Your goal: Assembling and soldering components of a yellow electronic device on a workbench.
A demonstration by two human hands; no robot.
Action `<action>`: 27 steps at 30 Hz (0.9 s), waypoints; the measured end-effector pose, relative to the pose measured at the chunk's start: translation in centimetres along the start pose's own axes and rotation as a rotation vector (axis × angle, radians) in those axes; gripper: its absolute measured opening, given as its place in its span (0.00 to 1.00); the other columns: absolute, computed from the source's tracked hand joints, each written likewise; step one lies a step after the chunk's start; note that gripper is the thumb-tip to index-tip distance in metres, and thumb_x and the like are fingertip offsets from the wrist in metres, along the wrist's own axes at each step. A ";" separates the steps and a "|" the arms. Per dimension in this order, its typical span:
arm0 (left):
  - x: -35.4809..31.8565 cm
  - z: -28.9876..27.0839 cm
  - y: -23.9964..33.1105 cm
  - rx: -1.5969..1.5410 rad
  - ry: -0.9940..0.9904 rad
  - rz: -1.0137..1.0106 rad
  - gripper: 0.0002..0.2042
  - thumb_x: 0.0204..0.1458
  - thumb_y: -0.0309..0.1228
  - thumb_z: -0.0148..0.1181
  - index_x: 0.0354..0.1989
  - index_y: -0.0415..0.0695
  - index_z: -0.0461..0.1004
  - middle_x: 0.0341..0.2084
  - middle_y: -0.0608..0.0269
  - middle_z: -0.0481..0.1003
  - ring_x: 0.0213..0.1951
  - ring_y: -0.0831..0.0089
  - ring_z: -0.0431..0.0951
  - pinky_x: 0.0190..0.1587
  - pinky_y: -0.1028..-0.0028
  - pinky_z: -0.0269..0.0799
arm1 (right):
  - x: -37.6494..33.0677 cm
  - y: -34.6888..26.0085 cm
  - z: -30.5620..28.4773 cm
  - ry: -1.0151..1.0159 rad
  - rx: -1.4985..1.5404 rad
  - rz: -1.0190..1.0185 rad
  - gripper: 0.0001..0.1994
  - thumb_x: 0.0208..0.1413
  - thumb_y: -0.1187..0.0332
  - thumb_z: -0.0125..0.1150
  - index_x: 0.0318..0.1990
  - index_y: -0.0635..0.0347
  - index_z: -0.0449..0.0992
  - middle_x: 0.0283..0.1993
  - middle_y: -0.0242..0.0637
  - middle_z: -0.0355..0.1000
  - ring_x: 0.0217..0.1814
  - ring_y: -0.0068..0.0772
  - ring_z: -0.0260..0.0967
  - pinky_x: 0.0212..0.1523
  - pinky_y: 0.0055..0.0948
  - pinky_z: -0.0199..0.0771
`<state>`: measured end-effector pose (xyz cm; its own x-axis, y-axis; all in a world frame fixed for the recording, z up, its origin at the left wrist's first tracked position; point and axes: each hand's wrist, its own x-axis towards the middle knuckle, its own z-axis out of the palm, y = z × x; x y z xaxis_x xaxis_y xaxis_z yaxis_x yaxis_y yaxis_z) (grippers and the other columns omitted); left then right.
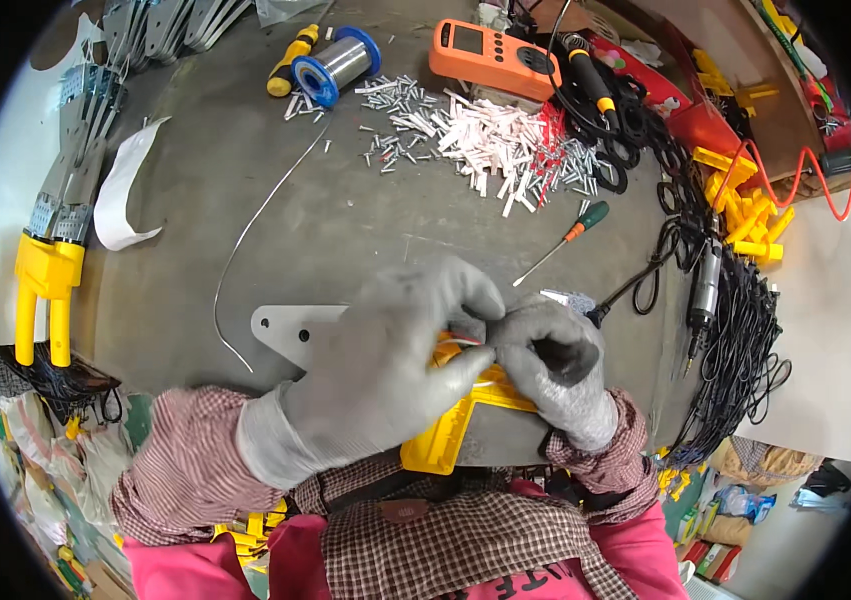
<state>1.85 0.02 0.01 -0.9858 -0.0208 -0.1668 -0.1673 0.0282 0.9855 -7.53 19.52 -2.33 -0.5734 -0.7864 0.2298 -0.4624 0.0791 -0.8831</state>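
Head view: both gloved hands on a yellow plastic part.
Left hand point(375, 375) and right hand point(555, 365) pinch thin wires point(460, 343) above the yellow part point(445, 440), at the tabletop point(345, 230) near edge.

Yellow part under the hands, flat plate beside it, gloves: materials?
Yellow part: looks like moulded plastic, glossy uniform colour, ribbed edges. Flat plate: likely sheet metal, dull grey, punched holes. Left hand and right hand: grey knit gloves, apparently coated; the fabric is hard to tell.
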 end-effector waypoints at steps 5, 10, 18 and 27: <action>-0.6 0.3 -0.7 0.752 0.096 0.486 0.17 0.49 0.21 0.63 0.49 0.43 0.71 0.40 0.63 0.76 0.44 0.71 0.77 0.56 0.67 0.68 | 0.2 -0.2 0.5 -0.020 0.235 0.031 0.08 0.49 0.78 0.65 0.38 0.62 0.77 0.37 0.35 0.74 0.37 0.30 0.72 0.40 0.26 0.71; -0.4 0.4 -0.6 0.029 0.008 0.122 0.18 0.47 0.19 0.62 0.48 0.43 0.72 0.41 0.60 0.78 0.49 0.65 0.78 0.58 0.64 0.68 | 0.1 -0.8 -0.8 -0.097 -0.371 -0.433 0.11 0.46 0.79 0.65 0.39 0.61 0.78 0.39 0.44 0.75 0.37 0.38 0.76 0.33 0.30 0.75; 0.4 1.7 -1.3 0.702 0.225 0.672 0.26 0.41 0.14 0.61 0.52 0.46 0.73 0.31 0.72 0.74 0.32 0.71 0.72 0.46 0.72 0.69 | -0.3 -2.5 0.8 0.102 -0.211 0.204 0.13 0.48 0.76 0.65 0.44 0.59 0.77 0.35 0.39 0.73 0.32 0.33 0.72 0.34 0.32 0.72; 0.6 3.3 -1.7 1.148 0.267 0.913 0.26 0.41 0.21 0.66 0.54 0.46 0.73 0.36 0.71 0.78 0.30 0.73 0.74 0.51 0.65 0.66 | -0.7 -3.0 -0.9 -0.033 -0.363 0.122 0.16 0.46 0.68 0.69 0.45 0.56 0.77 0.38 0.41 0.75 0.38 0.49 0.75 0.39 0.40 0.76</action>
<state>1.53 3.27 -1.85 -0.7437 0.2631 0.6146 0.4450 0.8809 0.1613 -6.40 20.39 0.51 -0.6196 -0.7768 0.1130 -0.6047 0.3805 -0.6997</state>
